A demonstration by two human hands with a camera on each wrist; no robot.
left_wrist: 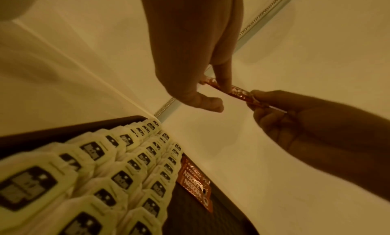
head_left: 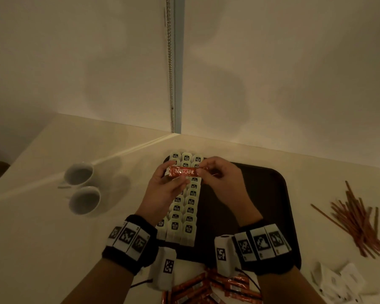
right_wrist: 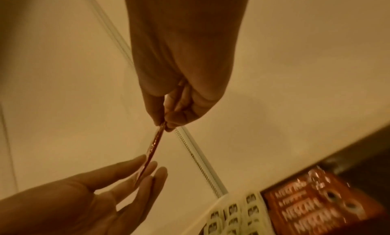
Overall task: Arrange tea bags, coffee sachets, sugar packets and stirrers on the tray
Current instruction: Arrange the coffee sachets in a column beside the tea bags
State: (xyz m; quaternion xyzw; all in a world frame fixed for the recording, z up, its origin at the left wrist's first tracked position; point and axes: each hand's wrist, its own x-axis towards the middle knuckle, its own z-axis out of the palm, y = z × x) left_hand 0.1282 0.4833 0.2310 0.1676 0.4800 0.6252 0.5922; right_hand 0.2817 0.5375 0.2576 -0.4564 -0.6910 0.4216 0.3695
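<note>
Nearest edge, head view: loose pile of red coffee sachets (head_left: pixel 215 288) on the table (head_left: pixel 42 227), just in front of the tray's near rim, between the two wrists. Both wrists carry black bands with printed marker tags.

Near right: white sugar packets (head_left: pixel 342 281) in a heap on the table. Beyond them, a scatter of brown stirrers (head_left: pixel 355 224), off the tray, right of it.

Dark tray (head_left: pixel 261 205) sits centre. Its left part holds tea bags (head_left: pixel 184 216) in three overlapping rows running near to far. Right part of the tray is bare dark surface in the head view. The wrist views show a few flat sachets on the tray (left_wrist: pixel 195 181) just right of the tea bag rows, toward the far end, labels up.

Above the far half of the tray: both hands share one held sachet (head_left: pixel 184 172), horizontal, label facing up.
- left hand (head_left: pixel 165 185): pinches the left end, index finger over it, the other fingers fairly straight under it.
- right hand (head_left: pixel 222 178): pinches the right end between thumb and curled fingers.
Held sachet is clear of the tray, not touching the tea bags.

Left of the tray, apart from it: two white cups (head_left: pixel 81 187) on the table, one behind the other.

Far: pale walls meeting at a corner, a bead chain (head_left: pixel 170 62) hanging along it.
</note>
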